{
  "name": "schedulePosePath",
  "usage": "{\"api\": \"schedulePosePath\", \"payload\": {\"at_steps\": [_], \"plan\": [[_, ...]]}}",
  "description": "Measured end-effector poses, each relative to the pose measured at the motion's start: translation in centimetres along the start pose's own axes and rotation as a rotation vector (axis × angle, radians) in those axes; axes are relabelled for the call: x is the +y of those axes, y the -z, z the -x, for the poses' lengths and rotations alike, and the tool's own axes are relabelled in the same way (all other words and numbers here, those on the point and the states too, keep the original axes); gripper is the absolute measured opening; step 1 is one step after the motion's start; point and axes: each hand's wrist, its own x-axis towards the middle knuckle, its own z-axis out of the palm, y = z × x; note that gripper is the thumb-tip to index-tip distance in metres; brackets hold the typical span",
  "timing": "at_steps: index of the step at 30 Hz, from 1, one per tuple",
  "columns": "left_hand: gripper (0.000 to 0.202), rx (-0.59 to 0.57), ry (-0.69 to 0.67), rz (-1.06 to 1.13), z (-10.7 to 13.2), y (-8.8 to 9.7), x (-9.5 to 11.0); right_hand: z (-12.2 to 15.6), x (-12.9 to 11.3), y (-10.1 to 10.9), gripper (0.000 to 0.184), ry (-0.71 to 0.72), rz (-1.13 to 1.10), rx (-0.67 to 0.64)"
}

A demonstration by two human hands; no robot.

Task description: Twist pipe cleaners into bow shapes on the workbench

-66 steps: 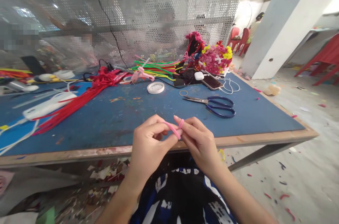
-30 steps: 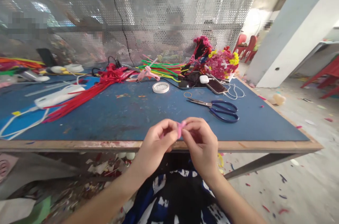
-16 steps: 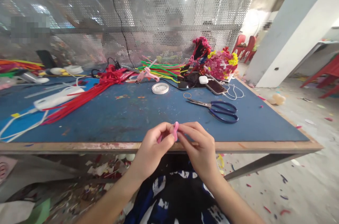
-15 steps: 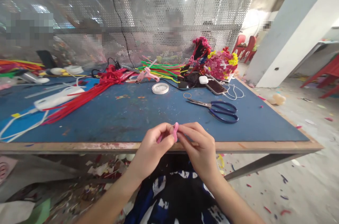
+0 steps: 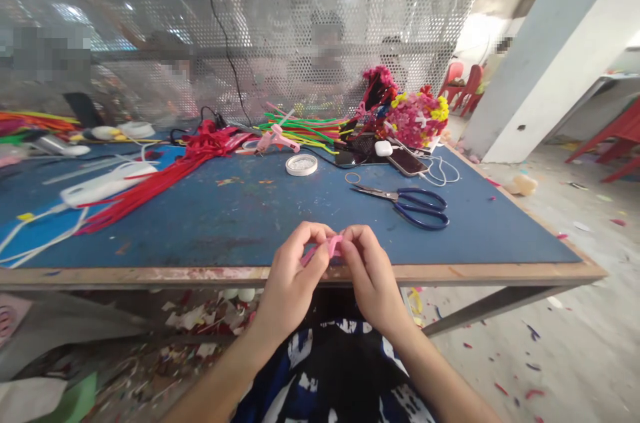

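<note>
Between my two hands, just over the front edge of the table, is a bent pink pipe cleaner (image 5: 335,247). My left hand (image 5: 295,269) pinches it with thumb and fingertips. From the other side my right hand (image 5: 369,269) grips it too, its thumb and index finger closed at the bend. The fingers hide part of the pink loops. Scissors (image 5: 423,207) with blue handles lie beyond my right hand, apart from it. Farther off stand a round white dish (image 5: 301,165) and a pink glue gun (image 5: 278,139).
On the blue tabletop (image 5: 240,209), red pipe cleaners (image 5: 150,189) and a white power strip (image 5: 107,184) lie left. Green and yellow stems (image 5: 305,127), a phone (image 5: 407,161) and a pink flower bunch (image 5: 417,119) lie at the back. A perforated metal screen (image 5: 280,29) stands behind.
My right hand's fingers have curled in and now pinch the pink pipe cleaner beside the left fingertips. The pink piece, upright before, now lies flatter between both hands.
</note>
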Motion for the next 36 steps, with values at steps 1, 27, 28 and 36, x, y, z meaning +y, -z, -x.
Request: {"api": "schedulePosePath", "payload": {"at_steps": [1, 27, 28, 36], "plan": [[0.011, 0.034, -0.021, -0.007, 0.0, -0.1, -0.2, 0.0, 0.0, 0.0, 0.014, -0.027, -0.031, 0.006], [0.008, 0.275, -0.278, -0.683, 1.2, 0.0, -2.3, -1.0, -0.6, 0.6, 0.018, -0.151, 0.109, -0.081], [0.01, 0.211, -0.247, -0.653, 0.9, 0.2, -1.9, -1.1, -0.6, 0.6, 0.018, -0.131, 0.11, -0.063], [0.024, 0.036, -0.294, -0.378, -2.1, 1.3, -0.8, -2.7, 0.1, 0.6, 0.022, -0.208, -0.214, -0.102]]}}
